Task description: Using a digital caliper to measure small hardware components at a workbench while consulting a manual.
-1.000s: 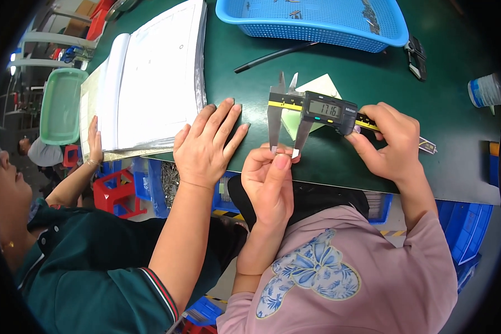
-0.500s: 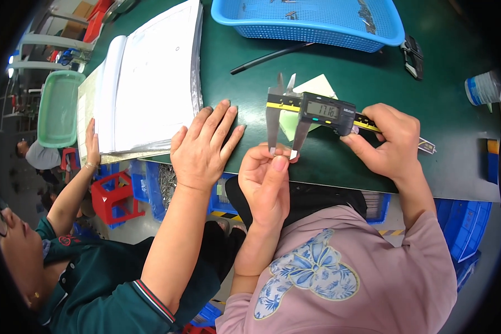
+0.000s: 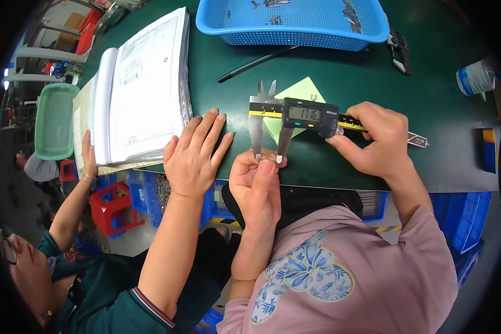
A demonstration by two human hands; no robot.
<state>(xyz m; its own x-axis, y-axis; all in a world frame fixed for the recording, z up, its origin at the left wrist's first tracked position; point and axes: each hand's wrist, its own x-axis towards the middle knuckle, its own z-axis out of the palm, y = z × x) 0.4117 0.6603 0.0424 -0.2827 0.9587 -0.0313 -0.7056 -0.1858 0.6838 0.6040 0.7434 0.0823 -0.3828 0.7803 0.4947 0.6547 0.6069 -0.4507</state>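
Note:
My right hand (image 3: 379,139) is closed around the right part of a digital caliper (image 3: 312,116), its thumb under the slider by the display. The caliper lies level above the table, its long jaws pointing toward me and a little apart. At the jaw tips, my left hand (image 3: 257,186) pinches with thumb and forefinger. Whatever it grips there is small and mostly hidden by the fingers and jaws. Behind the caliper, a pale green paper pad (image 3: 301,92) rests on the green table (image 3: 339,72).
A co-worker's hand (image 3: 192,158) lies flat beside an open document binder (image 3: 147,94), the other at its left edge. Farther back are a black pen (image 3: 256,64), a blue basket (image 3: 295,38) with small metal pieces, and a second dark gauge (image 3: 399,53). A white-blue roll (image 3: 476,79) sits right.
The view has shifted, so the table things appear further left. Both my hands keep their hold at the caliper, and its jaws stay about equally far apart.

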